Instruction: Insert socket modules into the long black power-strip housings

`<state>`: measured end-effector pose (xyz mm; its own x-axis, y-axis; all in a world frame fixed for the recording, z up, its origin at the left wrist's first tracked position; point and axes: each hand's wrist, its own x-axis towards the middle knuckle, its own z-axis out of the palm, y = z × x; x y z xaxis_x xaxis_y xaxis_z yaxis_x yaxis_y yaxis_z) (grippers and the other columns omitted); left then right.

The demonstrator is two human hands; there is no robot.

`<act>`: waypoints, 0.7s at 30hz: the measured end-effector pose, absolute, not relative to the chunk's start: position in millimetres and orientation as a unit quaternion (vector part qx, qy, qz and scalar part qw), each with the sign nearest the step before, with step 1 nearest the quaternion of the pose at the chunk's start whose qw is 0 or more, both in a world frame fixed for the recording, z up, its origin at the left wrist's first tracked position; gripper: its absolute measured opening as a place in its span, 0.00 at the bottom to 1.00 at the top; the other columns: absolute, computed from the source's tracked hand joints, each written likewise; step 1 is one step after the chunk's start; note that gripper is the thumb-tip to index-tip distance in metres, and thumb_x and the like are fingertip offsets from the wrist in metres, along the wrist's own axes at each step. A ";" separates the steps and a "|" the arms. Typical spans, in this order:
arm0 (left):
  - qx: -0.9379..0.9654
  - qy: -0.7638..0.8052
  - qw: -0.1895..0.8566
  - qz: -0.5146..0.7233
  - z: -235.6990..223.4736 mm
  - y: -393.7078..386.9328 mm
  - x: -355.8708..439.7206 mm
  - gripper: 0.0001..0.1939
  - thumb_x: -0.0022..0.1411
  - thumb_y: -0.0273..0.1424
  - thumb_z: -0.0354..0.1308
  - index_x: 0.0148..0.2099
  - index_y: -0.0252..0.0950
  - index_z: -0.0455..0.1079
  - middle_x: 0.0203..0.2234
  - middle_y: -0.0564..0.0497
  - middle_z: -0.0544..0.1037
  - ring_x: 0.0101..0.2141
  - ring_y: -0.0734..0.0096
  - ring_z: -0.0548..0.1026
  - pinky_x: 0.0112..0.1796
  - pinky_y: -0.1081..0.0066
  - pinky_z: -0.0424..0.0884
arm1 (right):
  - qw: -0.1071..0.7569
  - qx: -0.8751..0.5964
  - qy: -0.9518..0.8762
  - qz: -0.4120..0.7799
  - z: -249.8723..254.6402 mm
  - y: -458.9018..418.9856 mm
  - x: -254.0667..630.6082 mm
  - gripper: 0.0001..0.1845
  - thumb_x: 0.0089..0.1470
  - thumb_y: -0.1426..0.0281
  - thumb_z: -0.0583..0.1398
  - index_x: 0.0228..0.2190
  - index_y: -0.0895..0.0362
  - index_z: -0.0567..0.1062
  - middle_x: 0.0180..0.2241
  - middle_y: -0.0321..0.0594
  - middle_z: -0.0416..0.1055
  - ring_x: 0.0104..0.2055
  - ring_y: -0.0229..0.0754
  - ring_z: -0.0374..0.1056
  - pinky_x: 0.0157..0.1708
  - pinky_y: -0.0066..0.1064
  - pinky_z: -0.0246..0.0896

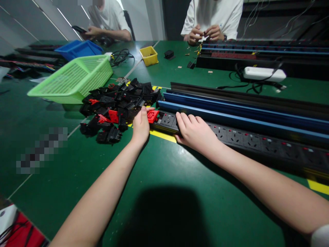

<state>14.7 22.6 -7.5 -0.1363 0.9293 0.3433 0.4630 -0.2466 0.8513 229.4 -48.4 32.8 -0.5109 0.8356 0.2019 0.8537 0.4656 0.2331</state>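
Observation:
A long black power strip (235, 136) with a row of black sockets and small red marks runs along the table to the right. At its left end sits a red socket module (153, 116). My left hand (141, 127) is closed at that end, thumb on top and a finger reaching behind the red module; part of the grip is hidden. Over the strip's black sockets lies my right hand (196, 131), fingers wrapped across the top and thumb at the near side. A heap of loose black socket modules (113, 99), a few of them red, lies beside my left hand.
Behind the strip lie blue-edged rails (218, 113). A green basket (74, 77), a blue bin (79, 49) and a yellow box (149, 56) stand farther back. A white power strip (264, 73) with black cables lies at right. Two people sit across the table.

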 end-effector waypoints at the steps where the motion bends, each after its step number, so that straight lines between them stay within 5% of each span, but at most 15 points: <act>1: 0.608 0.571 0.228 0.502 -8.0 23.2 14.1 0.35 0.72 0.53 0.37 0.46 0.35 0.79 0.44 0.45 0.82 0.46 0.62 0.79 0.50 0.65 0.70 | 0.030 -0.493 -0.856 -0.154 32.8 -48.5 229.4 0.39 0.64 0.60 0.52 0.65 0.76 0.55 0.58 0.64 0.66 0.49 0.58 0.65 0.42 0.43 0.58; 21: 0.604 0.566 0.197 0.526 -12.9 27.5 9.7 0.32 0.72 0.50 0.41 0.50 0.33 0.79 0.47 0.42 0.82 0.50 0.60 0.79 0.54 0.63 0.70 | 0.029 -0.492 -0.856 -0.155 32.7 -48.3 229.1 0.39 0.64 0.60 0.52 0.65 0.77 0.54 0.58 0.64 0.66 0.49 0.58 0.65 0.42 0.43 0.58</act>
<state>9.7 27.5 -12.9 -0.1930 0.8906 0.4117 0.4752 -0.2823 0.8334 229.1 -48.3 32.7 -0.5140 0.8336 0.2025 0.8516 0.4675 0.2372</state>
